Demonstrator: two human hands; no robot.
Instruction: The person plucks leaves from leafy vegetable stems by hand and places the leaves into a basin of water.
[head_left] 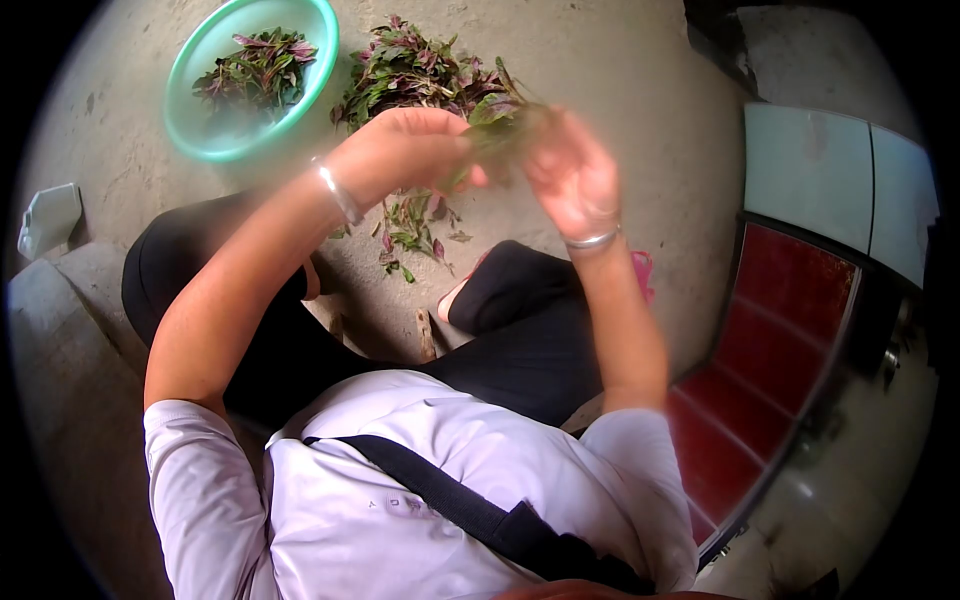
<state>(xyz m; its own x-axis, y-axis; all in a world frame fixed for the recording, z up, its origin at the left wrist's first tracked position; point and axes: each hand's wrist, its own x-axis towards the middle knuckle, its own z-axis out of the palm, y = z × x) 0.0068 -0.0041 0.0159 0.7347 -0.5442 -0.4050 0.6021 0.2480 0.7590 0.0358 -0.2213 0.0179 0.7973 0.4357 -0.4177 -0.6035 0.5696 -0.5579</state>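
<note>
Between my two hands is a leafy sprig [497, 135], green and blurred by motion. My left hand [420, 148], wearing a silver bangle, is closed around its lower left part. On the other side my right hand [575, 178] has curled fingers against the leaves, smeared by movement; it also wears a bangle. Just beyond my hands lies a large heap of green and purple leafy greens [410, 75] on the floor. Below them is a smaller scatter of leaves and stems [412, 232]. A mint-green plastic basin [180, 118] at the upper left holds more leafy greens [262, 72].
Concrete floor [620, 50] surrounds the heaps. To the right stands a cabinet with red tiled panels [790, 290] and a pale top [808, 175]. A pale plastic container [50, 220] is at the far left. Something pink [643, 272] shows beside my right forearm.
</note>
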